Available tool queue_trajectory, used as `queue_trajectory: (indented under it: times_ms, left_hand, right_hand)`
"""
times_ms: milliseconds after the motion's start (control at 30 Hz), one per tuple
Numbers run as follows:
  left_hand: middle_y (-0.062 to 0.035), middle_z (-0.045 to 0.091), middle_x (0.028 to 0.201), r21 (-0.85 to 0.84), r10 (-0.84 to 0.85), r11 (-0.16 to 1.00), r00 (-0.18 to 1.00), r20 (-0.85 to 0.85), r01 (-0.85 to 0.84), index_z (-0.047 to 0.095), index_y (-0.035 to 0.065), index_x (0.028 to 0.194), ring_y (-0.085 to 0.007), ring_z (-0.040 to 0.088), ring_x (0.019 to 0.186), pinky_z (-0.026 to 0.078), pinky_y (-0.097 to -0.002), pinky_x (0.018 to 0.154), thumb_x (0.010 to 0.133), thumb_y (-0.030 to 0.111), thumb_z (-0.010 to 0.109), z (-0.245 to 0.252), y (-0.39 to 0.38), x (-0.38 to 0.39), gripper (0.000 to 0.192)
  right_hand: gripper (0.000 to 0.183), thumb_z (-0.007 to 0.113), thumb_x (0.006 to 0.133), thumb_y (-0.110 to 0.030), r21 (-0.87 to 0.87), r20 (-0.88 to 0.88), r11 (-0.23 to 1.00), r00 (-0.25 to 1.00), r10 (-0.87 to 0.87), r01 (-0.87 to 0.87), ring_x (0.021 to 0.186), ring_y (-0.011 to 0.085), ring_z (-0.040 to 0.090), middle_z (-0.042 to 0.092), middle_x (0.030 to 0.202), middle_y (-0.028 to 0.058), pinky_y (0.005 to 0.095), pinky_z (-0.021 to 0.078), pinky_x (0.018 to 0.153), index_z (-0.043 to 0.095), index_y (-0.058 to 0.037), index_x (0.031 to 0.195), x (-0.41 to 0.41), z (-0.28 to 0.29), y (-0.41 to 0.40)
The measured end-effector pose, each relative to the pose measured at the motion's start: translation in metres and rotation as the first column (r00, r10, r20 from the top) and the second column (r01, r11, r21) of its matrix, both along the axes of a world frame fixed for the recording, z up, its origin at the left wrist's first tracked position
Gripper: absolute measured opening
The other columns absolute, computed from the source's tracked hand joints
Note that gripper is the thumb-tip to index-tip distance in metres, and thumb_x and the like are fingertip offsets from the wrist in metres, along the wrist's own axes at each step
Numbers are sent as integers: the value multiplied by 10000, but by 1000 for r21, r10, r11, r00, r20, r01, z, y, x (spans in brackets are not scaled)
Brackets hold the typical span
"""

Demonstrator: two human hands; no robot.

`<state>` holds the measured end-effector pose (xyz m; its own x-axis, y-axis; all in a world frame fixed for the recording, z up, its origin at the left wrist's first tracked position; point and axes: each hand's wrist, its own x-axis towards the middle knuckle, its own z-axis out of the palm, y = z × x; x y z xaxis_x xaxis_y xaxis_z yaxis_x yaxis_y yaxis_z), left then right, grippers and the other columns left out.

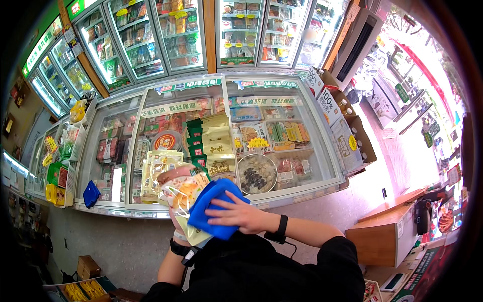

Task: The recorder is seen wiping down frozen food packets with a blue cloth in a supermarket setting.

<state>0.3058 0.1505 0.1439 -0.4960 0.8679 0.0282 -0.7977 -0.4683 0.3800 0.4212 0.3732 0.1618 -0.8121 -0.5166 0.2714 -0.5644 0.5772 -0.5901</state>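
A printed plastic food pouch (185, 187) is held up in my left hand (177, 224), which is mostly hidden behind it. My right hand (236, 213) presses a folded blue cloth (215, 207) against the pouch's right side, fingers spread over the cloth. Both hands are in front of a glass-topped chest freezer (302, 166). On its glass, just beyond the pouch, lies a stack of pale yellow packets (154, 166). Right of that stack runs an overlapping row of green and gold pouches (215, 139). A second blue cloth (90, 193) rests on the freezer's front left edge.
Upright glass-door freezers (181, 34) line the back. White plastic baskets (71, 181) with packaged goods stand at left. Cartons of bottles (347, 136) adjoin the freezer's right end. A wooden counter (381, 234) is at right, and a small cardboard box (88, 267) sits at lower left.
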Motion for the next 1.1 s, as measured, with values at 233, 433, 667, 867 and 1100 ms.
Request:
queue_trajectory:
  times_ms: [233, 433, 667, 867, 1100]
  left_hand:
    - [-196, 338, 1661, -137, 52, 990, 995, 81, -41, 242, 143, 1660, -404, 388, 1502, 336, -567, 1236, 970, 820, 203, -17, 26, 29, 968]
    - [-198, 336, 1662, -1, -50, 999, 998, 30, 50, 239, 142, 1660, -407, 385, 1504, 335, -567, 1237, 962, 828, 193, -6, 19, 9, 980]
    - [-201, 333, 1663, 89, 35, 995, 998, 46, -39, 237, 142, 1661, -411, 380, 1506, 334, -566, 1238, 954, 837, 182, -12, 15, 6, 993]
    - [-214, 327, 1663, 130, 69, 985, 945, 319, -116, 238, 134, 1661, -421, 368, 1511, 325, -550, 1249, 915, 853, 121, -16, 21, 5, 1043]
    - [-152, 450, 1596, -309, 303, 904, 953, -25, -295, 361, 106, 1598, -368, 469, 1440, 326, -495, 1234, 1075, 551, 324, -11, 33, -11, 688]
  right_hand:
    - [853, 515, 741, 91, -46, 152, 949, 941, -302, 312, 1572, 422, 261, 385, 1671, 124, 703, 166, 1216, 506, -196, 1545, -35, 0, -8]
    - [876, 590, 770, 43, 161, 13, 984, 997, 73, -74, 1590, 376, 229, 309, 1709, 53, 741, 127, 1216, 434, -234, 1586, -17, 28, -35]
    - [822, 649, 852, -34, 171, -110, 984, 993, -36, 55, 1559, 407, 280, 299, 1697, 133, 684, 264, 1204, 394, -243, 1605, 1, 3, -16]
    - [753, 694, 843, -109, 140, -279, 973, 950, -140, 184, 1486, 423, 416, 404, 1623, 212, 613, 364, 1182, 467, -180, 1557, 1, 13, -19]
    - [559, 727, 781, -8, -288, -181, 923, 932, -313, 255, 1232, 358, 677, 685, 1345, 184, 424, 543, 1045, 659, -22, 1336, -13, 34, 17]
